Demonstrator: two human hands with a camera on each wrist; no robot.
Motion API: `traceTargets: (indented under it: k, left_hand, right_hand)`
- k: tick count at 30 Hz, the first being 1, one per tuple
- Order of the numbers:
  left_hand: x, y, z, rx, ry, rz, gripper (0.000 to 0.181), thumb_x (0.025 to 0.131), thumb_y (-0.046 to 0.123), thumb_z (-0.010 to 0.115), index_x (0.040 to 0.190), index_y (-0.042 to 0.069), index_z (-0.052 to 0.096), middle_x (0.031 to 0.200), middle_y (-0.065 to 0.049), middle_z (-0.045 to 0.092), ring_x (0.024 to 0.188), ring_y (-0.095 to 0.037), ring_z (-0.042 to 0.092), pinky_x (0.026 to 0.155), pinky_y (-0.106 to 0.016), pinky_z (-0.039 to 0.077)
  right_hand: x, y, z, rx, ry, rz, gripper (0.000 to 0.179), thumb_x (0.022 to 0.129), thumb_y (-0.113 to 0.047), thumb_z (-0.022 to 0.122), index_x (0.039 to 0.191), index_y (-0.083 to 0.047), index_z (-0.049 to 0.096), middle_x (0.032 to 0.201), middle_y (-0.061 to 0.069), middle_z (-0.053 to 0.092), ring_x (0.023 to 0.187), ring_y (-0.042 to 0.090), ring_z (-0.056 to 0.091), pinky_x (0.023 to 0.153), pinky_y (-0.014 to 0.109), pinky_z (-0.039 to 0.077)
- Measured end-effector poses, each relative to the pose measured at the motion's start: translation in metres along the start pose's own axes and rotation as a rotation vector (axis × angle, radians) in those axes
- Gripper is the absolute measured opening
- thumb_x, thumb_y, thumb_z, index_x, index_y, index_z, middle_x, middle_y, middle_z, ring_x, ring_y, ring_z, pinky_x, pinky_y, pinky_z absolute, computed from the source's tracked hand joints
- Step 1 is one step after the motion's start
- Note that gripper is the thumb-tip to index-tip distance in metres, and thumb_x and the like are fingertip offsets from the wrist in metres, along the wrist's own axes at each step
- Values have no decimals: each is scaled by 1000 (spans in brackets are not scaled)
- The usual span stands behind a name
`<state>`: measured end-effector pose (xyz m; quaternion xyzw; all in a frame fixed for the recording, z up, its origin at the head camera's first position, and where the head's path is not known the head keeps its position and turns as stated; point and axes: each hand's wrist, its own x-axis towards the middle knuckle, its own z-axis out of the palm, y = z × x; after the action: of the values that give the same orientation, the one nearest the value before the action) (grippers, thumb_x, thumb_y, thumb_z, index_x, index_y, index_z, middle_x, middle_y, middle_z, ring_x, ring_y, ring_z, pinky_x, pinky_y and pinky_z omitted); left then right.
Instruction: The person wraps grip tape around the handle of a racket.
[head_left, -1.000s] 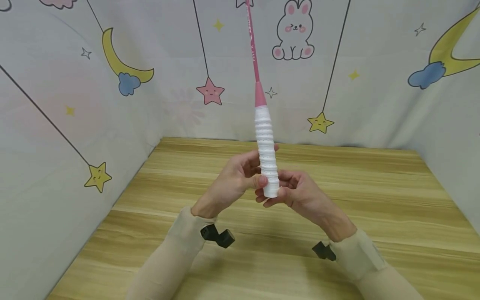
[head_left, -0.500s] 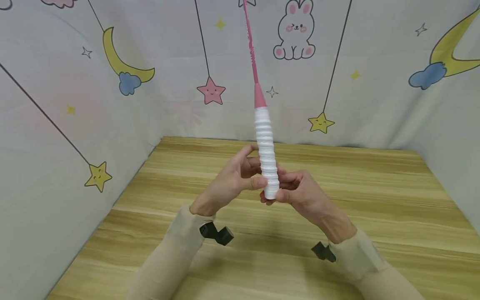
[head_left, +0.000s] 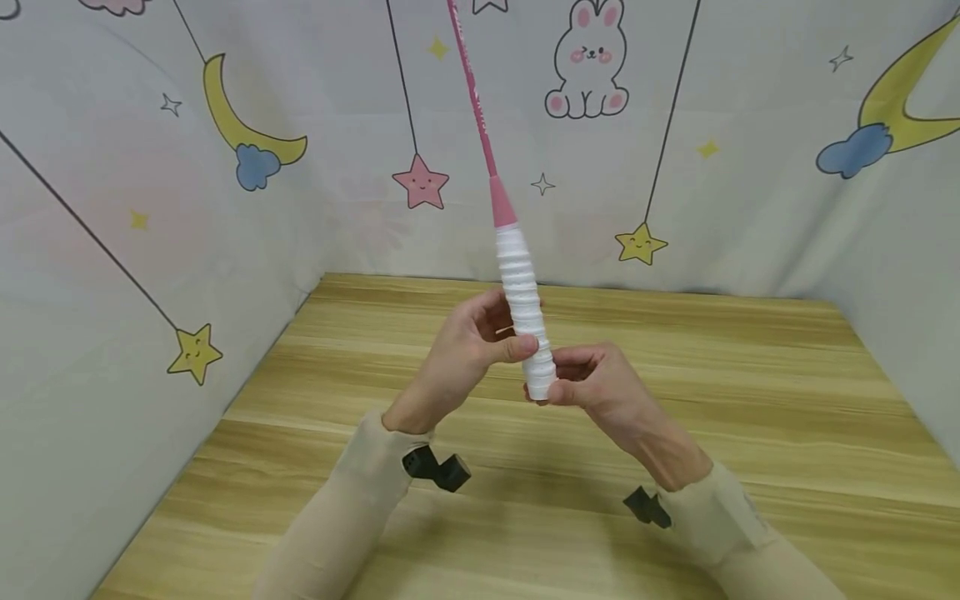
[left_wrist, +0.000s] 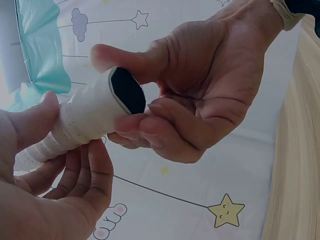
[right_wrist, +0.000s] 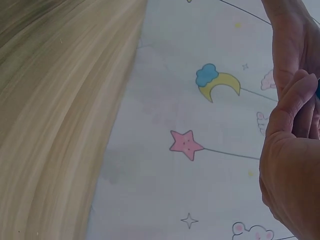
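Observation:
A badminton racket stands tilted to the left above the table, its white ribbed grip [head_left: 519, 279] downward and its pink shaft [head_left: 474, 96] running out of the top of the head view. My left hand [head_left: 467, 354] holds the grip partway up, thumb in front and fingers behind. At the bottom end, my right hand [head_left: 611, 392] pinches the grip between thumb and fingers. The left wrist view shows the dark butt cap [left_wrist: 128, 91] facing the camera, with the right hand's thumb and fingers around that end. In the right wrist view the racket is mostly hidden. Its head lies out of frame.
Below the hands lies a wood-grain table [head_left: 712, 358]. A white cloth backdrop [head_left: 480, 225] with printed moons, stars and a rabbit rises behind it and on both sides. Black camera mounts [head_left: 437, 469] sit on the wrists, over beige sleeves [head_left: 360, 500].
The racket's upper part has swung to the left and the grip leans more. Both hands stay near the same place, the left thumb a little higher.

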<state>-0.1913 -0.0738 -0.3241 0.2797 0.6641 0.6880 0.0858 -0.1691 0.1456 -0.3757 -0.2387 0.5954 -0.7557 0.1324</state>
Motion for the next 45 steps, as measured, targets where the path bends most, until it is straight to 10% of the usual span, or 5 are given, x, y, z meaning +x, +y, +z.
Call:
traceTargets:
  k: [14,29,45]
  left_hand:
    - [5,0,15,40,133,72,45,99,-11,69,142,-11,58,133,-32,65,103,-12,65,94,-25,58]
    - [16,-23,35,-9,318,197,43,95,-15,72,135,-18,58,134,-38,64,102,-6,67,95,-21,59]
    - [27,-33,55,-122,512,173,33,98,-11,73,129,-12,63,118,-24,69,102,-12,69,88,-22,62]
  right_hand:
    - [-2,-1,-11,175,-5,23,24,100,-36,77,116,-20,85,108,-8,79,96,8,74,95,25,60]
    - [-11,-14,-6,377,254,145,29,117,-18,51,118,-13,80,115,0,73,99,13,73,94,22,61]
    - [-14,-6,15,228,583,-140,35,101,10,68,114,-20,80,111,-2,79,94,13,81,96,28,65]
